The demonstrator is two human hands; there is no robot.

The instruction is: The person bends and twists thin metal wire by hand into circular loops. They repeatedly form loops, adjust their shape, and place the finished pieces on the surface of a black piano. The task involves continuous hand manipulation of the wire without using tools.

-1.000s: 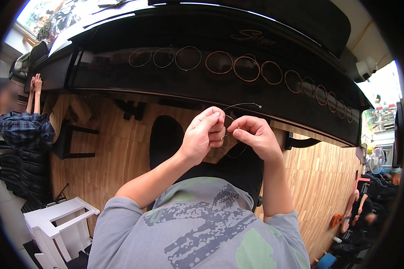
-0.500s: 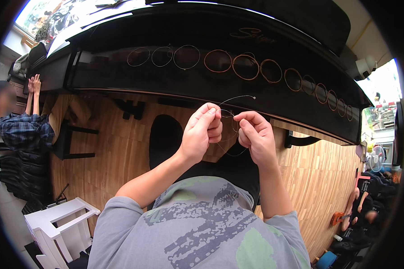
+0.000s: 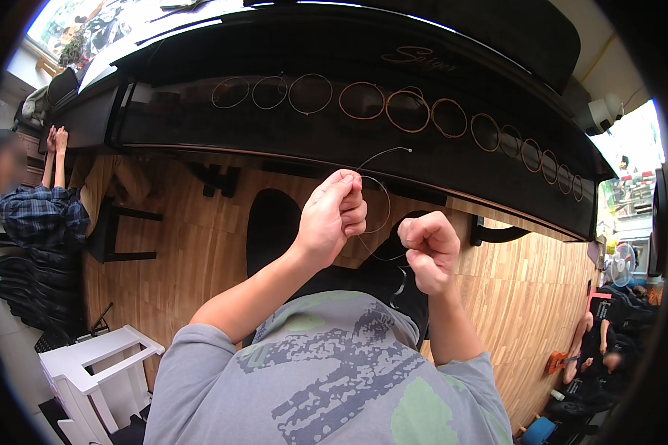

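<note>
Here, a thin wire (image 3: 389,206) between both hands (image 3: 332,219) (image 3: 433,251).

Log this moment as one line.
left grip: pinching thin silver wire loop; right grip: curled near it, contact unclear; coppery wire rings: on glossy black piano

"Where does your picture come from?"

"The wearer's head. I'm on the left one of two fisheyes worn side by side, pointed down at the bare left hand (image 3: 332,221) and bare right hand (image 3: 430,252). I see both from above and behind, near the middle of my view."

"What's closest to you?"

"The grey T-shirt with dark and green print (image 3: 334,371), spread below the hands."

"And past them?"

"I face forward enough to catch the long, glossy black piano (image 3: 193,122) beyond both hands. The light-brown wooden floor (image 3: 193,230) runs out to either side of them, and my wide lens bows straight edges."
</note>
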